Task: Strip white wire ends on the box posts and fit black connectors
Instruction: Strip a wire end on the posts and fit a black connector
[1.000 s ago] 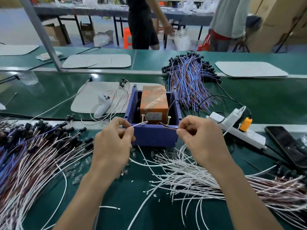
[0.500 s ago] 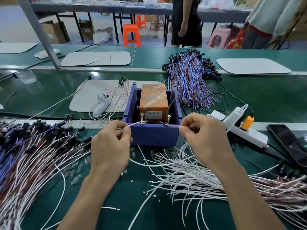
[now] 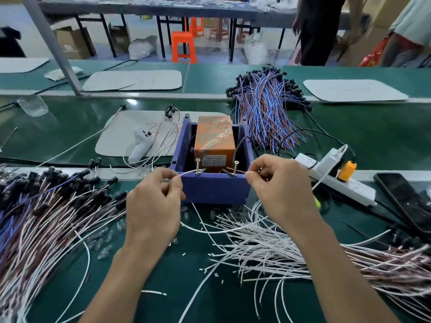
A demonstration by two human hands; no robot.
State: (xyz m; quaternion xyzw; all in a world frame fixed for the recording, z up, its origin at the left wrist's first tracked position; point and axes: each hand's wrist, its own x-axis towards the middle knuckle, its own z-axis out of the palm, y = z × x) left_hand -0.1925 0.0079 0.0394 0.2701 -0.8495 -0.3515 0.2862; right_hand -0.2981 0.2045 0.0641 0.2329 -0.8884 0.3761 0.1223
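While left hand (image 3: 154,206) and right hand (image 3: 279,190) still pinch white wire (image 3: 188,172) | box (image 3: 214,190) unmoved

Counter: long green counter (image 3: 373,136), crossed by a grey metal rail (image 3: 163,95).
Post: slanted grey metal post (image 3: 53,47), far left.
Behind: grey table (image 3: 116,9) on black legs.
Seating: orange stool (image 3: 183,46); pink stools (image 3: 218,29) beyond.
Floor: pale floor (image 3: 137,29); cardboard boxes (image 3: 74,43) on it.
People: two people (image 3: 319,31) standing, far right.
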